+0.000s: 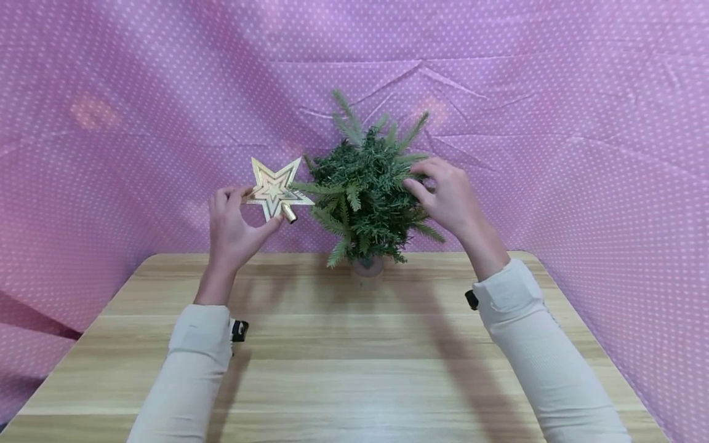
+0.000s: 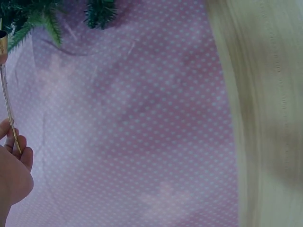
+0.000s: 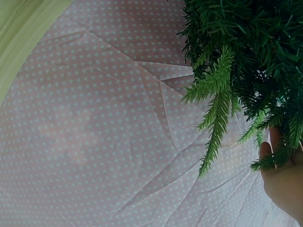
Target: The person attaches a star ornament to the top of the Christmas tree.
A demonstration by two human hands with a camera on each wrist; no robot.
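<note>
A gold star tree topper [image 1: 271, 189] with a short tube at its base is held up beside the tree by my left hand [image 1: 229, 231]. Fingers grip its left point while the thumb presses near the tube. The left wrist view shows the star [image 2: 8, 99] edge-on, its tube open at the end. A small artificial Christmas tree [image 1: 365, 184] stands at the table's back, and some light green sprigs overlap the star's right point. On the tree's right side my right hand [image 1: 451, 200] curls its thumb and fingers round a branch; foliage partly hides the fingers [image 3: 274, 139].
The tree's pale round base [image 1: 367, 277] stands near the back edge of the wooden table [image 1: 354, 369]. Pink dotted cloth [image 1: 554, 111] hangs close behind the tree and along both sides. Each sleeve cuff carries a black wrist camera [image 1: 240, 331].
</note>
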